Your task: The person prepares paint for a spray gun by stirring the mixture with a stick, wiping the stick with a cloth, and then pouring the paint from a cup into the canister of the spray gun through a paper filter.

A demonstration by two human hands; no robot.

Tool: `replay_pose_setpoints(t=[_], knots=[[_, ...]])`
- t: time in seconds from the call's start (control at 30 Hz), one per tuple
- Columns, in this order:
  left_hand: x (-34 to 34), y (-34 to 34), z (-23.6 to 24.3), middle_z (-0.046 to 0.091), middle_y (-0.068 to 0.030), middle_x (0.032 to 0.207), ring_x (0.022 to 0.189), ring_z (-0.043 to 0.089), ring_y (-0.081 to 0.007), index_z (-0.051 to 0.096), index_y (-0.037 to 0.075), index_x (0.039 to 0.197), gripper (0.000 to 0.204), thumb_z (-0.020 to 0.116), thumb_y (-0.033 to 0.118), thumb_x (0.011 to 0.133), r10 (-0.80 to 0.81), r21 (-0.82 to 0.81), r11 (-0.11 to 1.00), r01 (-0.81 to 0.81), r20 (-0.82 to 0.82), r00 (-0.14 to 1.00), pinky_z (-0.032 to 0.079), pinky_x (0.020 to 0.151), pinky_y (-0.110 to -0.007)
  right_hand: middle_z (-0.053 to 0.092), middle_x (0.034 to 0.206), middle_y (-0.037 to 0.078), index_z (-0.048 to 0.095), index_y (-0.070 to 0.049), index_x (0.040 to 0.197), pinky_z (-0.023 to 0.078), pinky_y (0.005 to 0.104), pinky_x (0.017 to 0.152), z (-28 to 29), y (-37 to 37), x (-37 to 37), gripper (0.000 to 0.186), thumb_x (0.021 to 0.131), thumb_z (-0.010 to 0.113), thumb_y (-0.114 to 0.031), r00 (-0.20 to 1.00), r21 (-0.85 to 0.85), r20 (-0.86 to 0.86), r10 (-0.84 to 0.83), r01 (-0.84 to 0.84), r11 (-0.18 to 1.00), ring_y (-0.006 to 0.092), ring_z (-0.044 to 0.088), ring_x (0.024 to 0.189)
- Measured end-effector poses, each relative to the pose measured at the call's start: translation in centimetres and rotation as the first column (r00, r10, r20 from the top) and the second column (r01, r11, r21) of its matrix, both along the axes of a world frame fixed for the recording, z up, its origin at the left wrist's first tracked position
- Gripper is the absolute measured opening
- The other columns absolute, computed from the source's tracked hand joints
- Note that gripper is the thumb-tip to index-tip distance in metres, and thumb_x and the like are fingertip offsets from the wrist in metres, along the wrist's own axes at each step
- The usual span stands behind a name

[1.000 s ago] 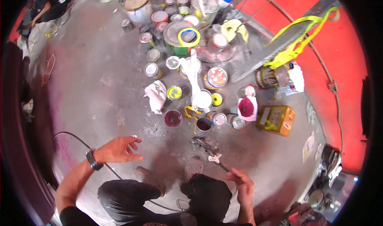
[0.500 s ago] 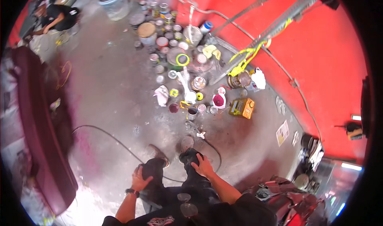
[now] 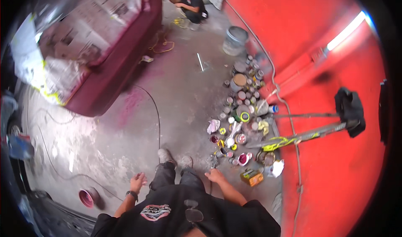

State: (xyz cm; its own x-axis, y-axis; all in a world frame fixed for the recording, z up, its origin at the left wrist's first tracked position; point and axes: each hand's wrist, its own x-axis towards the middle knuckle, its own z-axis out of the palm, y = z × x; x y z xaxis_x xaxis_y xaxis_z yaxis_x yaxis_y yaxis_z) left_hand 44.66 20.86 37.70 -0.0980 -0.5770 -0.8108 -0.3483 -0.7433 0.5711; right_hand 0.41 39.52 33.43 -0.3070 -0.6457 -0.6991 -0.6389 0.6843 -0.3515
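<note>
My left hand (image 3: 138, 181) hangs beside my left leg, a dark band on its wrist. Its fingers are loosely bent and apart, holding nothing. By my right leg, my right hand (image 3: 215, 175) is curled closed; whether anything is inside it is hidden. Just beyond that hand on the floor lies a small grey metal tool (image 3: 213, 161), too blurred to name, near a cup (image 3: 220, 152). A dark hose (image 3: 158, 115) runs over the floor to my shoes. Beyond my right hand stand a white cup of dark pink paint (image 3: 243, 159) and a yellow-orange can (image 3: 252, 177).
A maroon car body (image 3: 102, 92) masked with newspaper (image 3: 90, 32) fills the upper left. Paint cans (image 3: 239, 79) and a bucket (image 3: 235, 41) line the red wall (image 3: 326, 69). A metal stand (image 3: 310, 134) leans there. Another person (image 3: 190, 5) crouches far off. A pink-lined bucket (image 3: 86, 198) lies left.
My hands have come off my knees and now hang at my sides; I have risen from sitting. My view has swung left, bringing the masked car body and the pink-lined bucket into sight.
</note>
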Motion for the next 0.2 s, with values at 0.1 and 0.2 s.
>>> replay_pose_setpoints(t=[0.1, 0.2], knots=[[3.8, 3.8, 0.8, 0.07, -0.0098, 0.094, 0.071, 0.069, -0.0181, 0.061, 0.002, 0.122, 0.049, 0.074, 0.037, 0.09, 0.217, -0.018, 0.976, -0.216, 0.012, 0.976, 0.052, 0.054, -0.029, 0.067, 0.119, 0.026, 0.068, -0.004, 0.123, 0.049, 0.0459, 0.1, 1.7, -4.1, -3.5, 0.055, 0.089, 0.063, -0.048, 0.98, -0.138, 0.013, 0.197, -0.193, 0.971, 0.0393, 0.064, 0.114], [7.7, 8.8, -0.2, 0.071, -0.0115, 0.092, 0.064, 0.069, -0.0191, 0.062, 0.0, 0.123, 0.057, 0.078, 0.04, 0.086, 0.264, -0.013, 0.965, -0.264, 0.075, 0.962, 0.052, 0.051, -0.029, 0.067, 0.117, 0.028, 0.069, -0.007, 0.123, 0.048, 0.0456, 0.102, 2.4, -9.8, -4.2, 0.054, 0.089, 0.063, -0.048, 0.95, -0.095, -0.149, 0.274, -0.29, 0.952, 0.0404, 0.063, 0.116]])
